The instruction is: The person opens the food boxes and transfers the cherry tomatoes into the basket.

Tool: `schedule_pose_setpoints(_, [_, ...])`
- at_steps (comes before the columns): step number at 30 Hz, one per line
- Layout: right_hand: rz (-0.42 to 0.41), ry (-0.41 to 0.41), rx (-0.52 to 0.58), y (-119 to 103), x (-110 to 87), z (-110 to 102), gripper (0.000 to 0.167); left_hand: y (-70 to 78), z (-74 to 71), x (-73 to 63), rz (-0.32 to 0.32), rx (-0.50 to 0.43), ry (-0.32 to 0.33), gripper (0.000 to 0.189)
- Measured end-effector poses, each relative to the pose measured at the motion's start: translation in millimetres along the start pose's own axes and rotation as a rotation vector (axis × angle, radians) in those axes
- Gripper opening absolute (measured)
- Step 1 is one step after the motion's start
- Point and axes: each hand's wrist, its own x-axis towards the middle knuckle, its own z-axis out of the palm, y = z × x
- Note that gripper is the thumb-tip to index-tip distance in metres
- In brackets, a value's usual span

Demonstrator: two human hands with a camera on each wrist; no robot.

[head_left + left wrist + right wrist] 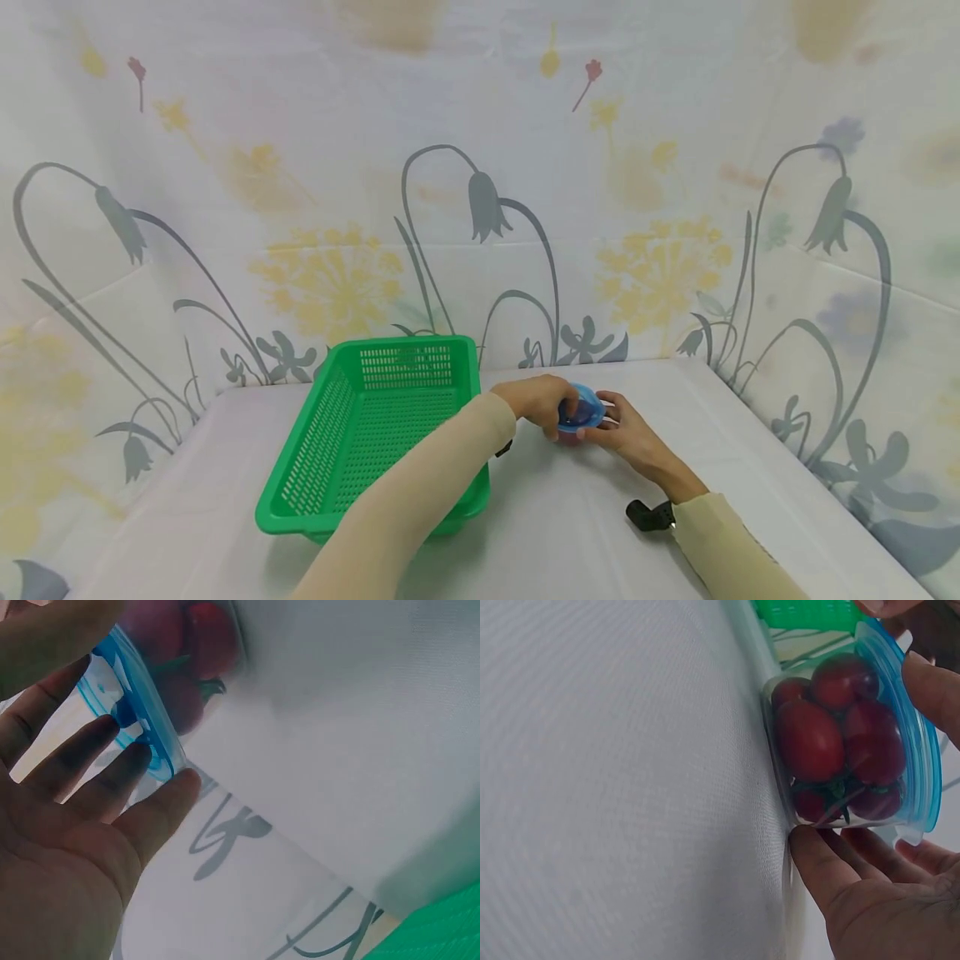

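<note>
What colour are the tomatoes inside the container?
The tomatoes are red, best seen in the right wrist view.

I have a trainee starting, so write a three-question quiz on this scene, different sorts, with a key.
1. Multiple choice: what colour are the tomatoes inside the clear tub?
a) yellow
b) red
c) purple

2. True or false: in the head view, the green basket is to the left of the tub.

3. Fill in: the right grip is at the side of the tub, while the left grip is at its blue ____.

Key: 1. b; 2. true; 3. lid.
</note>
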Motion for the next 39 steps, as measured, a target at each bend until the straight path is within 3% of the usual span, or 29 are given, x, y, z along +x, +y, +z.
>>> schedule_pose_setpoints(6, [-0.003, 0.006, 0.001, 0.3, 0.1, 0.3, 0.093, -1.1, 1.6, 0.1, 0.023, -0.023, 0.023, 0.033])
schedule_pose_setpoints(11, [-0.004, 0.008, 0.0, -0.2, 0.6, 0.9, 0.093, -2.0, 3.5, 0.0, 0.005, -0.031, 0.032, 0.032])
schedule_pose_setpoints(28, [-0.005, 0.013, 0.005, -6.0, -1.7, 2.2, 0.089, 1.8, 3.1, -1.0, 0.01, -0.026, 0.024, 0.033])
schedule_pose_setpoints(39, [-0.017, 0.016, 0.029, -3.2, -0.4, 2.1, 0.086, 4.1, 4.7, 0.5, 0.0, -0.009, 0.021, 0.053])
